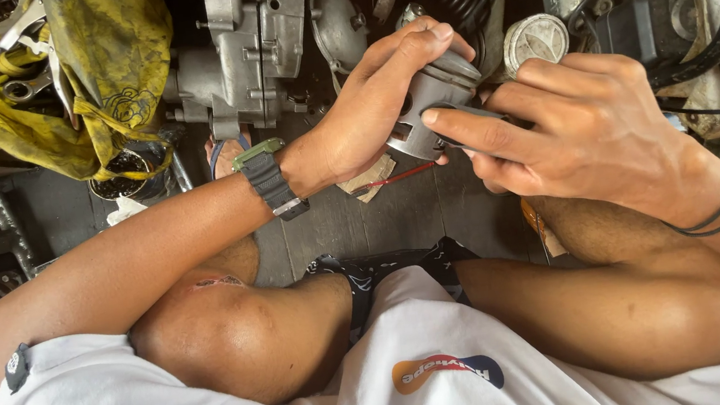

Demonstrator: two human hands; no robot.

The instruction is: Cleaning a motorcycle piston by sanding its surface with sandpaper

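Hands meet over the floor in front of the person's knees, and both work on one grey metal part (434, 97). The left hand (375, 100) closes around this part from the far side, with the thumb on top and the fingers wrapped over its round body, so the part is lifted free of the floor and tilted toward the face, probably to let the person look into its open end. The right hand (579, 125) comes from the other side; its forefinger lies straight along a thin dark tool (468, 113) and presses the tip against the part's lower rim. I cannot tell what kind of tool it is, because the fingers hide most of it.

The metal part looks like a short cylinder, dull grey, with a flat flange at the bottom and a hole in the side. Its surface seems clean but not shiny.

Just beyond the left hand stands an engine block (254, 46). Further to the left of it lies a yellow cloth (102, 74) with tools. Beyond the right hand I see a round ribbed cap (534, 39). Under the hands lies a red-handled tool (398, 177) on the floor.
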